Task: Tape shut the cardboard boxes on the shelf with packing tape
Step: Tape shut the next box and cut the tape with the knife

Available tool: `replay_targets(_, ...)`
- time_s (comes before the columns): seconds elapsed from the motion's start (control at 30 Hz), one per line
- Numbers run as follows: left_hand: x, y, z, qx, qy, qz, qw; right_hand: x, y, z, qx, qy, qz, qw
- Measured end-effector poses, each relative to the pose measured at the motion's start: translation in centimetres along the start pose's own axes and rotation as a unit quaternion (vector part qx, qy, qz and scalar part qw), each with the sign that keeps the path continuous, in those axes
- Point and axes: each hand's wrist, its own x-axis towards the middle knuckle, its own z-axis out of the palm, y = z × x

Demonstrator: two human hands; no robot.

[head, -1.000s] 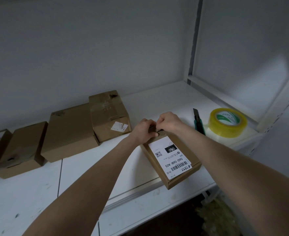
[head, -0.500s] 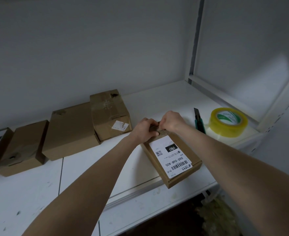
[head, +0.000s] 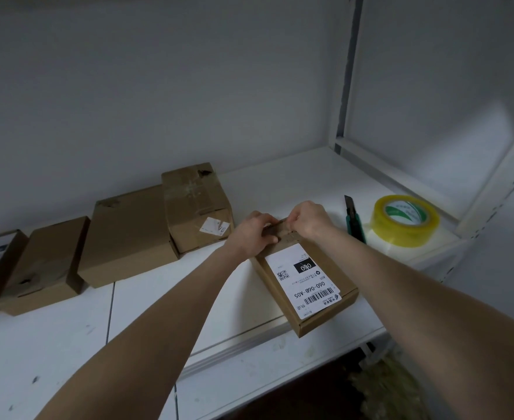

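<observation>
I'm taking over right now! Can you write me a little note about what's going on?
Left hand and right hand: both grip the far end of the labelled box near the front of the shelf.
Tape roll and knife lie to its right, untouched.
Done: the taped box by the wall shows clear tape on top.
Left: the labelled box's end, hidden under the fingers; the other boxes along the wall need checking.
</observation>
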Motion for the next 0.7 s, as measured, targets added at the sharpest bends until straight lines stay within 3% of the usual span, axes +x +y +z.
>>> replay_targets(0.17, -1.3, -0.9, -2.3, 0.066, 0.096, -0.101, 0.988, 0.0, 1.9, -1.7, 0.034, 0.007, 0.061, 0.998)
replay_targets(0.23, -1.8, -0.8, -3.2, 0.032, 0.029, -0.174, 0.984, 0.0, 2.4, -1.7, 0.041, -0.017, 0.080, 0.996)
replay_targets(0.3, -2.6, 0.0, -3.4, -0.093, -0.066, -0.240, 0.964, -0.1, 2.6, -1.4, 0.040, -0.045, 0.090, 0.994)
replay_targets(0.37, -2.9, 0.9, -3.3, -0.161, -0.084, -0.242, 0.953, -0.3, 2.5, -1.2, 0.062, -0.046, 0.101, 0.992)
replay_targets(0.57, -1.3, 3.0, -2.7, -0.239, 0.012, -0.226, 0.944, 0.1, 2.2, -1.7, 0.139, 0.006, 0.126, 0.982)
replay_targets(0.7, -0.1, 3.0, -2.0, -0.259, 0.024, -0.223, 0.939, 0.4, 2.0, -2.3, 0.136, 0.034, 0.106, 0.984)
